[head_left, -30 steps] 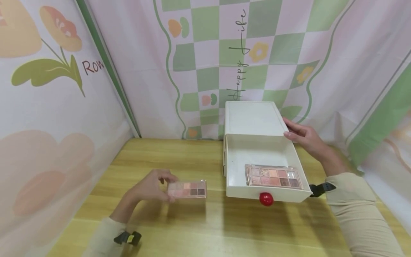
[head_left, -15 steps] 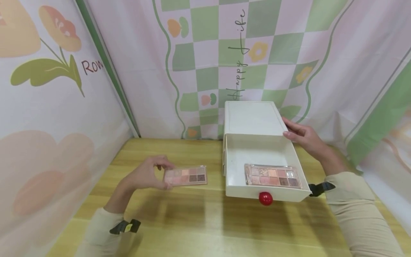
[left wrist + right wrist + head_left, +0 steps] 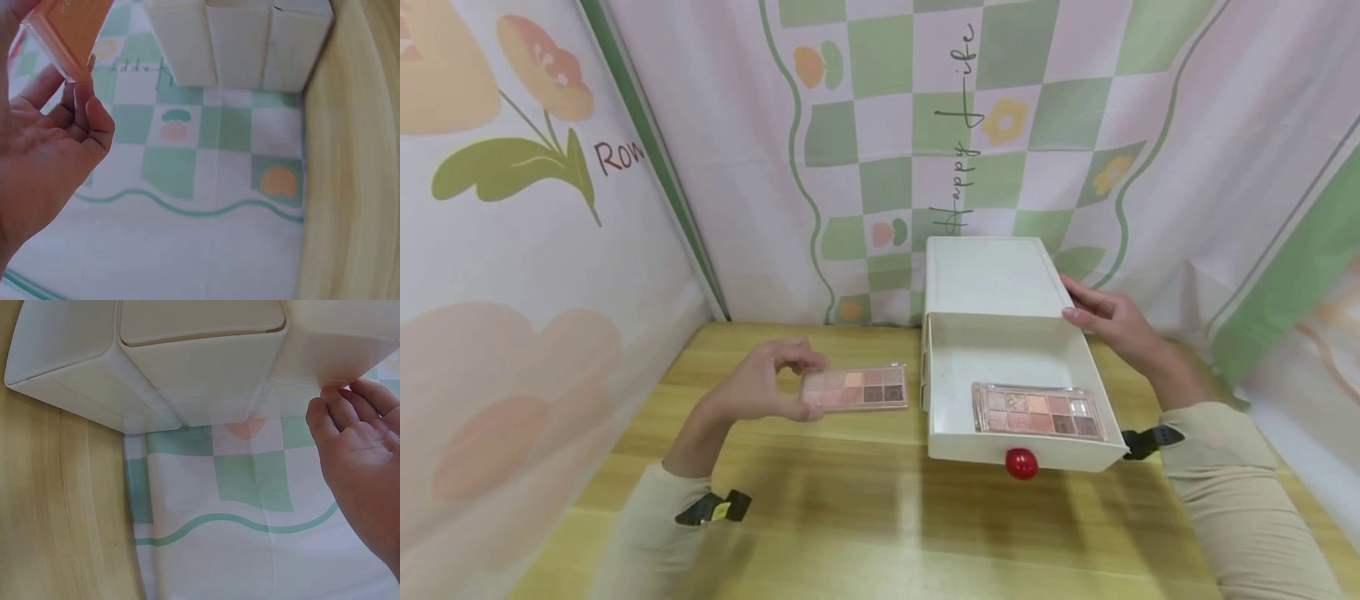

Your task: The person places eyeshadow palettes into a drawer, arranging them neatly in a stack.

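My left hand (image 3: pixel 767 379) pinches an eyeshadow palette (image 3: pixel 856 389) by its left end, thumb at the front and fingers behind. The palette is held above the table, just left of the white drawer cabinet (image 3: pixel 996 275). In the left wrist view, the palette's orange underside (image 3: pixel 78 34) shows between the fingers. My right hand (image 3: pixel 1112 325) rests its fingertips against the cabinet's right side near the top; in the right wrist view its fingers (image 3: pixel 340 409) touch the white wall. The top drawer (image 3: pixel 977 358) stands pulled out, with eyeshadow palettes (image 3: pixel 1037 414) lying stacked at its front right.
A round red knob (image 3: pixel 1021 463) sticks out from the drawer front. The wooden table (image 3: pixel 820 533) carries the cabinet, whose back is close to a printed curtain (image 3: pixel 880 125). Another curtain (image 3: pixel 550 275) borders the left side. Lower drawers appear closed in the right wrist view.
My left hand has raised the palette from lower down near the table and carried it slightly right, toward the drawer. The right hand and the cabinet stay where they were.
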A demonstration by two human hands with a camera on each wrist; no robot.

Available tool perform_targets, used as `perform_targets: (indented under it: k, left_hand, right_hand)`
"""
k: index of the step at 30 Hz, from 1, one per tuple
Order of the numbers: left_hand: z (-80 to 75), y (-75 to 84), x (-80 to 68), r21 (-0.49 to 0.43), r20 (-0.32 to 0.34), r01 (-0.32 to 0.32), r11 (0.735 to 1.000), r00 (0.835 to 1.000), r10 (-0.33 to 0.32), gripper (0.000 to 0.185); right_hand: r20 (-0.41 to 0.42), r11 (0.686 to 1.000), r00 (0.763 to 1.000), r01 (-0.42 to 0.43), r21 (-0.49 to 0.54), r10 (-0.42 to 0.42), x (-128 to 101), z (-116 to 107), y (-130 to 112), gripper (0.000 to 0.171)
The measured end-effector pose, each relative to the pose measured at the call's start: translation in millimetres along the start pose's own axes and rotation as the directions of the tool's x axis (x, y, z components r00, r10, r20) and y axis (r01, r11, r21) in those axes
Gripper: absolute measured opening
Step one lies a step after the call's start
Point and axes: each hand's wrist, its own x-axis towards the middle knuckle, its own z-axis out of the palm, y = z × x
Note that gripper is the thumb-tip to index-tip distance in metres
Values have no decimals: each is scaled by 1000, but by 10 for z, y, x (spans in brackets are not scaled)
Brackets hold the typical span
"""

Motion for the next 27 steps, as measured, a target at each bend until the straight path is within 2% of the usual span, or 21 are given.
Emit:
perform_targets:
  k: [3,9,20,27]
  left_hand:
    - [35,59,80,-24,1,-9,1000,1000,9,49]
    - [127,222,260,-1,7,-33,999,999,33,53]
    - [325,418,514,24,62,-16,1000,998,14,54]
    - [432,480,651,23,99,-16,1000,995,14,56]
  right_hand:
    - [-2,1000,1000,-2,-2,2,-1,2,-1,57]
    - [-1,1000,1000,-10,-11,10,-7,4,-5,58]
    - [6,1000,1000,-6,-9,6,-8,3,-11,58]
    - [7,1000,1000,-15,-15,15,-8,1,-15,58]
